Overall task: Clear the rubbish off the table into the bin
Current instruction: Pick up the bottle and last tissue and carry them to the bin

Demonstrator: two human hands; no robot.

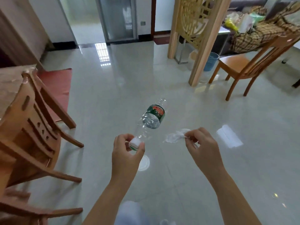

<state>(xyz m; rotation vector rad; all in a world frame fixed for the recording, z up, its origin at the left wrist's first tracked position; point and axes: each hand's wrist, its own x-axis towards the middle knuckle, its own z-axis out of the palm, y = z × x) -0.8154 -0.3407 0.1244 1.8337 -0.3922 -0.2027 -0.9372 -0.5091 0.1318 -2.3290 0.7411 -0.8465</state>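
**Carrying a bottle and a scrap across the room to the bin**

Nearest the camera, both forearms are reaching forward over the glossy tiled floor (pixel 113 88). The left hand (pixel 127 153) is pinching the white cap end of an empty plastic bottle (pixel 151 116), fingers closed around the neck, so that the crumpled clear body with its green label is pointing away toward the far side. Just to the right, the right hand (pixel 203 143) is closing thumb and fingertips on a crumpled white scrap (pixel 174 137), which is sticking out to the left, near the bottle but apart from it.

At the near left, a wooden chair (pixel 32 127) is standing against the table (pixel 11 78), whose corner alone is showing.

Farther off, at the far right, the blue bin (pixel 211 61) is sitting on the floor, partly hidden behind a carved wooden screen (pixel 197 38) and just left of a second chair (pixel 246 69).

Judging from this, the carry is best done by keeping both pinches firm, walking round the screen post, and releasing only once each hand is directly above the bin's mouth, since the light scrap could drift and the bottle could bounce out.
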